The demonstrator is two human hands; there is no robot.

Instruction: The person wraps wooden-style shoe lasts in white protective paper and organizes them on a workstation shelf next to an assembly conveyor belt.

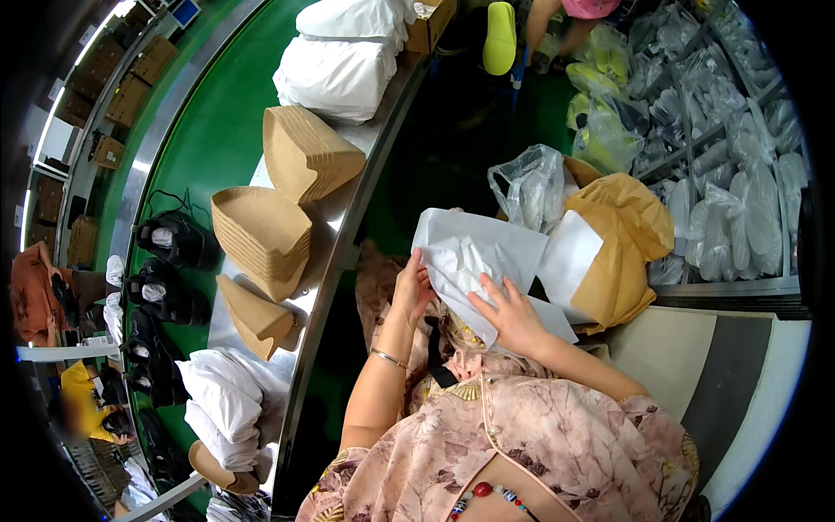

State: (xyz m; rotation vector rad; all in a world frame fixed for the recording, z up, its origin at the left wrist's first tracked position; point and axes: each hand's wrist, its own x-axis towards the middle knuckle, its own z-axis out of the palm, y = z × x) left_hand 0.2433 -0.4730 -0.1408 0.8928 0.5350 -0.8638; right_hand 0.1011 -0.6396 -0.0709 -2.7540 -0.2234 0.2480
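Observation:
Over my lap lies thin white paper [457, 239], creased in its middle. My left hand [415, 285] is closed on its left edge, thumb on top. My right hand [511, 315] rests on the paper's lower right part with the fingers apart and stretched out. Just right of it, a stack of white sheets [570, 265] sticks out of crumpled brown wrapping paper [622, 226]. Behind the sheets is a clear plastic bag [531, 187]. What lies under the paper is hidden.
On the metal ledge [322, 287] at my left stand stacked brown cardboard inserts [261, 235] and white paper bundles [339, 74]. Black shoes [178, 239] line the green conveyor belt [209, 113]. A rack of bagged clear shoe forms [722, 174] stands at the right, near another person's arm [541, 22].

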